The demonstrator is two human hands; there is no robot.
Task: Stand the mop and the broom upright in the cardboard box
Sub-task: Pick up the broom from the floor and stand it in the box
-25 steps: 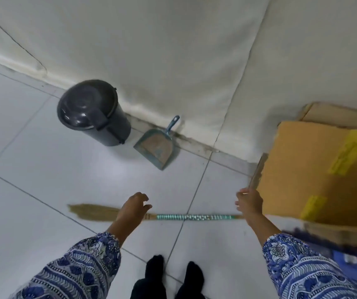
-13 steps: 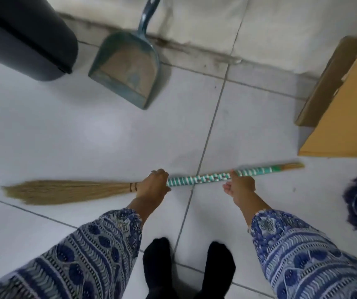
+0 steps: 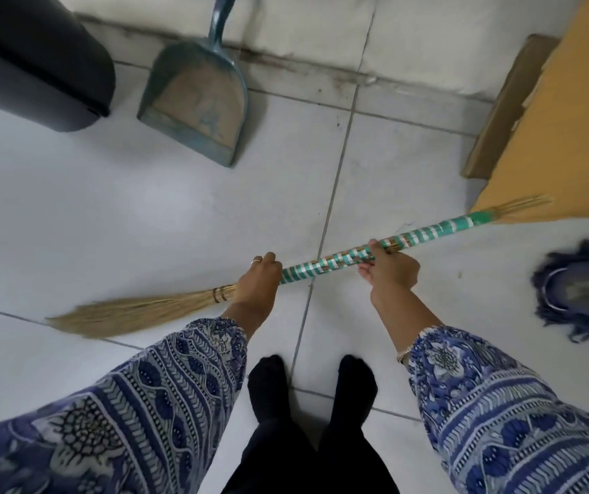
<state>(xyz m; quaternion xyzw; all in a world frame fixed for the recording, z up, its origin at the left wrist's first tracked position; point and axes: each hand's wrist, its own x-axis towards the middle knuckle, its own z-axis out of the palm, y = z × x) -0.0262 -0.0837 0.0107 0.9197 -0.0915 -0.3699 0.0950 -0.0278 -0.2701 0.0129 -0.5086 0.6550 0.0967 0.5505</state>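
Note:
A straw broom (image 3: 328, 263) with a green and white banded handle lies almost level, its right end tilted up and its straw head trailing to the lower left. My left hand (image 3: 255, 279) grips the handle where the straw begins. My right hand (image 3: 389, 267) grips it further right. The handle tip points at the lower corner of the cardboard box (image 3: 571, 119) at the right edge. A dark blue mop head (image 3: 581, 294) lies on the floor to the right of my right hand.
A blue dustpan (image 3: 196, 98) leans against the wall base ahead. A dark round bin (image 3: 32, 62) stands at the top left. My feet in black socks (image 3: 310, 383) stand on the white tiled floor (image 3: 107, 208). A cardboard flap (image 3: 503, 112) sticks out from the box.
Both hands have closed on the broom handle. The handle's right end has risen off the floor and swung toward the box.

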